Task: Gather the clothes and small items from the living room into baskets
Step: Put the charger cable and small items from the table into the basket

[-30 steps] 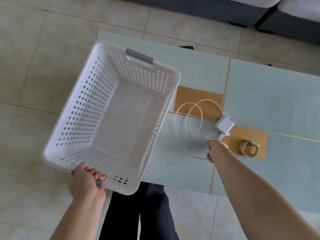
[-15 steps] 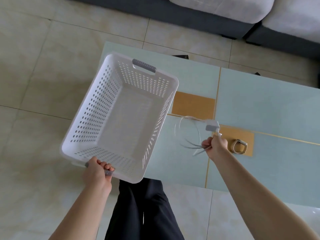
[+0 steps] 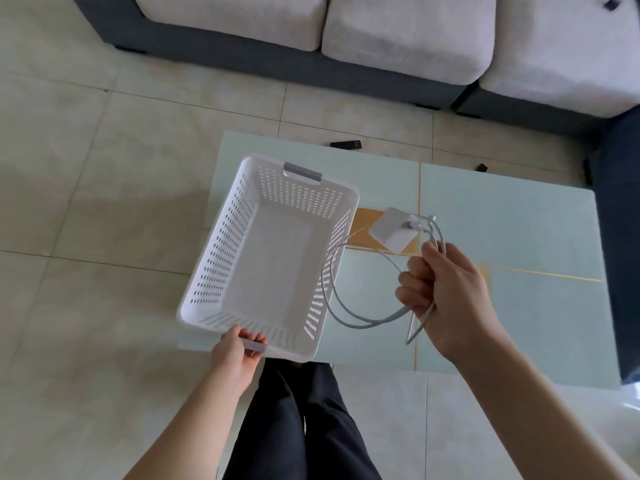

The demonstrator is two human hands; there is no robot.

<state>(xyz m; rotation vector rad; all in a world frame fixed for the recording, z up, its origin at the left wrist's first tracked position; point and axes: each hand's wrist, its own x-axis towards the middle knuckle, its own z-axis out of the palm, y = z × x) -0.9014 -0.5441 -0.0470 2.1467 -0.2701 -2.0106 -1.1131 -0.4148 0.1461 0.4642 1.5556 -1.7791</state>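
Note:
A white perforated basket (image 3: 221,251) with grey handles hangs over the left end of the pale green coffee table (image 3: 519,237); nothing lies inside it. My left hand (image 3: 239,351) grips its near grey handle. To the right of the basket, my right hand (image 3: 446,296) is raised above the table and grips the coiled white charger cable (image 3: 349,313). The white charger block (image 3: 394,229) dangles from the cable just beyond my fingers. The watch seen earlier on the table is hidden behind my right hand.
A grey sofa (image 3: 398,36) with a dark base runs along the far side. A small black object (image 3: 345,144) lies at the table's far edge, another (image 3: 481,167) further right. My dark trouser legs (image 3: 304,424) stand at the table's near edge. Beige tiled floor surrounds it.
My right hand has lifted the charger and cable off the table and raised them towards me. The basket has shifted right over the table end. The view now takes in the sofa.

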